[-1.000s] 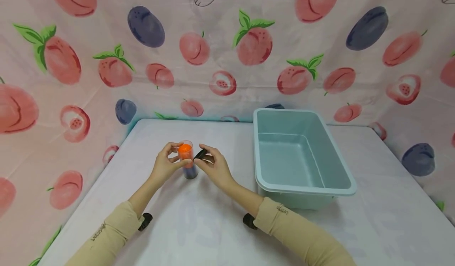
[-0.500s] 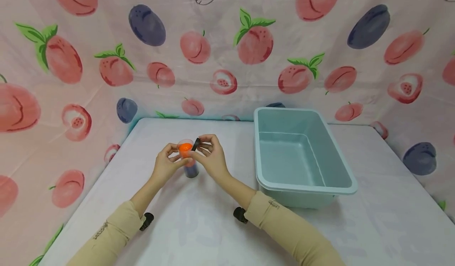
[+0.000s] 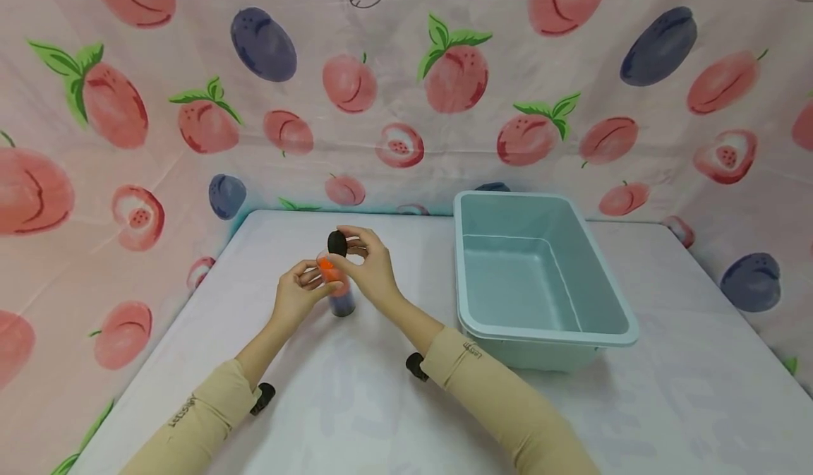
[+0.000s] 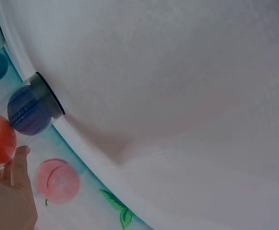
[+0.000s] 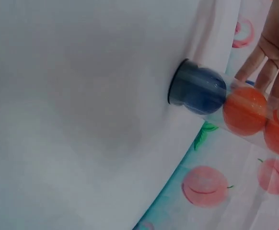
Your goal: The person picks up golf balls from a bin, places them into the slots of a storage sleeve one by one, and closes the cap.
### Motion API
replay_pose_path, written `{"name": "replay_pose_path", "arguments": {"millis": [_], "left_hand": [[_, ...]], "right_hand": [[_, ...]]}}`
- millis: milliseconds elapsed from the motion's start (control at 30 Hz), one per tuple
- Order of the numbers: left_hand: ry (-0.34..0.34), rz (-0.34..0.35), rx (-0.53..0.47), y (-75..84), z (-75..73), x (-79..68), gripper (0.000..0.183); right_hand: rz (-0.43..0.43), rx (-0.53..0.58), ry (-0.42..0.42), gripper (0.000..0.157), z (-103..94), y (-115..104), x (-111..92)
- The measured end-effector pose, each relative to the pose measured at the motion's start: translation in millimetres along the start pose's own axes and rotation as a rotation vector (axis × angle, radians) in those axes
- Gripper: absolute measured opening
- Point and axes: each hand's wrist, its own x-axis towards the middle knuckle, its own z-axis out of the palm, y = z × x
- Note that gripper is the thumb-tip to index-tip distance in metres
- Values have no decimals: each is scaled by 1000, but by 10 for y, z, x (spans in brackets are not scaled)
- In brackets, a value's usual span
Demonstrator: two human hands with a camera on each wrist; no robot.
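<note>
A clear tube (image 3: 343, 305) with a black base stands upright between the hands; whether its base touches the table is hard to tell. Inside are a dark blue ball (image 5: 205, 91) at the bottom and orange balls (image 5: 245, 110) above it. My left hand (image 3: 297, 297) grips the tube's upper part between thumb and fingers. Pinched by my right hand (image 3: 376, 272) is a round black cap (image 3: 337, 243), tipped on edge just over the tube's mouth. Only part of the left hand shows in the left wrist view, and that view cuts off the tube's top.
To the right, a pale green plastic basin (image 3: 466, 320) stands on the white-covered table (image 3: 356, 404). A peach-print cloth (image 3: 406, 73) hangs behind and along the sides. Black wrist devices show beneath both sleeves.
My right hand has moved up and left, bringing the black cap from beside the tube to above its mouth and turning it. The left hand keeps its grip almost in place.
</note>
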Motion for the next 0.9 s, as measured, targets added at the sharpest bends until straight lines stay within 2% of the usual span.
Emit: {"name": "replay_pose_path", "arguments": {"millis": [133,333,400,600,733,900], "left_hand": [[8,6,18,10,1,6,49],[20,-35,16,23,-15,3,61],[23,-48,21,27,-15,4,60],[33,-29,0,14,5,7,46],[24,-33,-34,-2,9,3,42],[7,-35,-45,-6,8,-3,43]], "right_hand": [[41,-108,-90,46,59,-44,153],[61,-370,-332,45,163,-260,392],[53,-439,-406,44,166,-335,453],[17,-592,-596,43,34,-434,612],[18,-651,-715,44,-97,-449,690],[32,-700,-808,43,-185,-457,733]]}}
